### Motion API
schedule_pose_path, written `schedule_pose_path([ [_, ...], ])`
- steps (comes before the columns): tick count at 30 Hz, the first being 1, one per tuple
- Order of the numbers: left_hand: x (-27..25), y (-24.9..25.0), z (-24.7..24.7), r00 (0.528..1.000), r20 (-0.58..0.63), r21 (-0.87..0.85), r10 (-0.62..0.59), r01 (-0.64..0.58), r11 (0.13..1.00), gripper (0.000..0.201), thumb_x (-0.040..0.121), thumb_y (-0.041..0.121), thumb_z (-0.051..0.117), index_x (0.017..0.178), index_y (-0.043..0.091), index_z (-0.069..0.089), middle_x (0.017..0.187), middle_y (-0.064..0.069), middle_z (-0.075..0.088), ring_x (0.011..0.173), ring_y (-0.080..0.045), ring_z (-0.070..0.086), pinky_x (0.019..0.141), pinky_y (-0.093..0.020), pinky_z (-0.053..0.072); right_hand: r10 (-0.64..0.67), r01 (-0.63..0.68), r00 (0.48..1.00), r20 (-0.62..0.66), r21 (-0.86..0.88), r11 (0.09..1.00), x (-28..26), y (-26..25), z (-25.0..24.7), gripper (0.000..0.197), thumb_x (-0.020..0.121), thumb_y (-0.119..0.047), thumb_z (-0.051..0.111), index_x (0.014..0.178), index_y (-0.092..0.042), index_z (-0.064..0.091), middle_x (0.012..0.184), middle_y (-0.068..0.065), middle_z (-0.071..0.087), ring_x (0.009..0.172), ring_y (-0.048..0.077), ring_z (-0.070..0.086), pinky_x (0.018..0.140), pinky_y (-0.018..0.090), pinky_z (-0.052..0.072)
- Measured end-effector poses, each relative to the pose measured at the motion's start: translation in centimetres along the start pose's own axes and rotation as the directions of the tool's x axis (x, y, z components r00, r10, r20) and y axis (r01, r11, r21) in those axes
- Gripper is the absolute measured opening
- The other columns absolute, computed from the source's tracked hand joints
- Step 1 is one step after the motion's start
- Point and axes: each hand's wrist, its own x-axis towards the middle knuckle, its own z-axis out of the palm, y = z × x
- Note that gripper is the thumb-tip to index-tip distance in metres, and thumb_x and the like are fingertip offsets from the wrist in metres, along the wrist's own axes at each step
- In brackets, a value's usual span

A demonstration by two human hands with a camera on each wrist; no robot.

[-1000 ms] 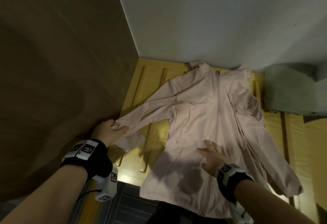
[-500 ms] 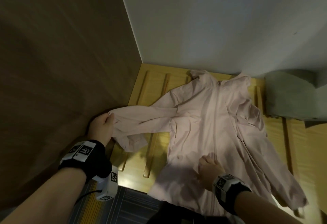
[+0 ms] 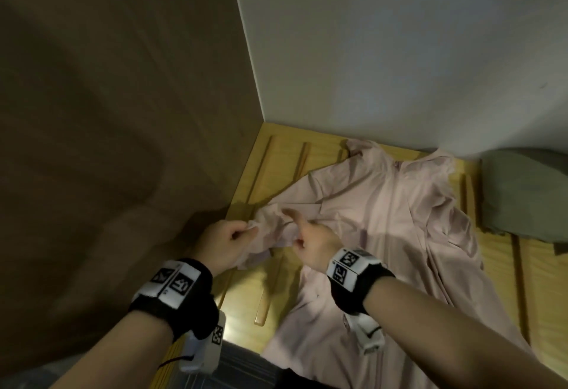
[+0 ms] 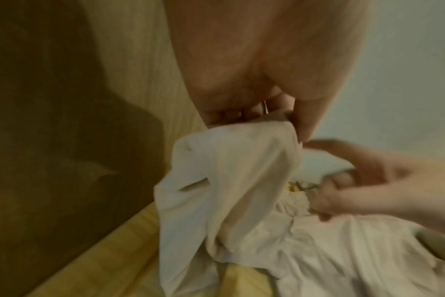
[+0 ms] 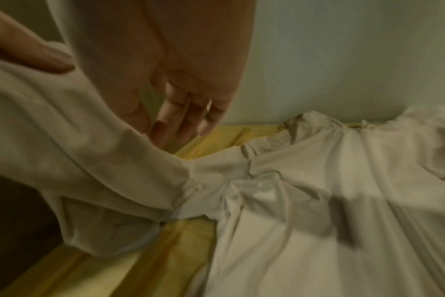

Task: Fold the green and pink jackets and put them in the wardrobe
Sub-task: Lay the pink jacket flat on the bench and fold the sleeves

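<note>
We see the pink jacket [image 3: 384,235] spread on a slatted wooden bed frame [image 3: 270,155], its sleeve [image 4: 229,180] pinched by the left hand [image 3: 224,244] and right hand [image 3: 310,244]; green jacket [image 3: 522,195] beside it. Wristband markings unreadable.

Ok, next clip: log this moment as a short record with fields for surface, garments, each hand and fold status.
surface: yellow wooden slatted base in a wall corner
pink jacket: spread front up, zip closed, not yet folded
left sleeve: bunched, lifted toward the jacket body
green jacket: at far right by the wall, untouched
left hand: grip pinches the sleeve cuff
right hand: on the bunched sleeve; grip unclear
wardrobe: not identifiable
</note>
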Motion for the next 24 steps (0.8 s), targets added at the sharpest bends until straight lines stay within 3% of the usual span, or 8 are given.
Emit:
schedule_pose_path([
  [2,-0.2,1.1,1.2,0.996,0.083,-0.047,0.04,-0.036,0.998,0.032,0.093,0.022,0.054,0.075,-0.005,0.06,0.065,-0.007,0.051,0.061,-0.013,0.049,0.058,-0.023,0.035,-0.113,0.112,0.994,0.006,0.038,0.993,0.5,-1.3,-0.5,0.071,0.085,-0.019,0.049,0.146,-0.032,0.015,0.087,0.012,0.066,0.08,0.026,0.063,0.067,0.028,0.049],
  [4,-0.2,2.3,2.3,0.99,0.113,-0.133,0.086,-0.07,0.989,0.018,0.091,0.012,0.056,0.077,0.001,0.059,0.069,-0.005,0.056,0.063,-0.006,0.053,0.056,-0.014,0.038,-0.165,0.166,0.986,0.035,-0.031,0.986,0.7,-1.8,-0.8,0.052,0.085,-0.016,0.051,0.135,-0.022,0.04,0.095,0.011,0.067,0.088,0.027,0.063,0.068,0.026,0.045],
  [6,0.0,3.0,3.1,0.989,0.11,-0.162,0.095,-0.077,0.984,0.008,0.087,0.009,0.06,0.08,0.007,0.058,0.076,-0.005,0.059,0.073,-0.012,0.056,0.064,-0.022,0.039,-0.16,0.162,0.986,0.038,-0.079,0.984,0.6,-1.6,-1.3,0.03,0.085,-0.016,0.05,0.114,-0.015,0.055,0.101,0.012,0.066,0.094,0.029,0.062,0.07,0.028,0.043],
  [8,0.2,2.8,3.4,0.987,0.139,-0.149,0.075,-0.054,0.987,0.013,0.085,0.012,0.063,0.079,0.014,0.053,0.075,-0.002,0.056,0.073,-0.015,0.053,0.067,-0.028,0.037,-0.125,0.125,0.992,0.009,-0.093,0.988,0.4,-0.6,-2.1,0.026,0.088,-0.019,0.048,0.112,-0.016,0.057,0.1,0.01,0.067,0.093,0.028,0.062,0.071,0.03,0.045],
  [14,-0.6,1.8,3.5,0.97,0.242,-0.008,0.011,-0.009,1.0,0.009,0.087,0.005,0.054,0.089,-0.002,0.049,0.079,-0.014,0.045,0.073,-0.016,0.043,0.064,-0.028,0.034,-0.026,0.021,0.993,-0.117,-0.047,0.999,-0.4,3.3,-5.1,0.022,0.088,-0.016,0.052,0.107,-0.013,0.062,0.104,0.009,0.066,0.1,0.026,0.06,0.072,0.023,0.038],
  [18,-1.6,2.3,3.8,0.95,0.311,-0.058,0.023,-0.005,0.998,0.015,0.086,0.004,0.057,0.098,-0.006,0.054,0.082,-0.017,0.057,0.076,-0.021,0.057,0.068,-0.033,0.044,0.141,-0.151,0.976,-0.167,-0.046,0.987,-1.4,6.1,-6.6,0.017,0.087,-0.012,0.051,0.1,-0.012,0.061,0.101,0.011,0.067,0.098,0.029,0.06,0.075,0.03,0.044],
  [20,-1.7,2.7,4.2,0.949,0.311,0.013,0.038,-0.045,0.999,0.013,0.086,0.003,0.057,0.098,-0.001,0.055,0.085,-0.015,0.06,0.082,-0.026,0.061,0.072,-0.035,0.047,0.19,-0.191,0.968,-0.167,0.008,0.982,-2.1,7.2,-7.1,0.013,0.086,-0.009,0.05,0.095,-0.008,0.06,0.095,0.013,0.067,0.094,0.03,0.06,0.074,0.031,0.045],
  [24,-1.3,3.8,5.2,0.961,0.257,0.078,0.098,-0.122,0.989,0.01,0.083,0.004,0.057,0.093,0.001,0.056,0.085,-0.016,0.061,0.085,-0.025,0.06,0.066,-0.029,0.04,0.201,-0.183,0.964,-0.176,0.113,0.977,-3.8,8.1,-6.6,0.017,0.086,-0.011,0.052,0.1,-0.013,0.061,0.087,0.007,0.064,0.087,0.026,0.06,0.076,0.03,0.045],
])
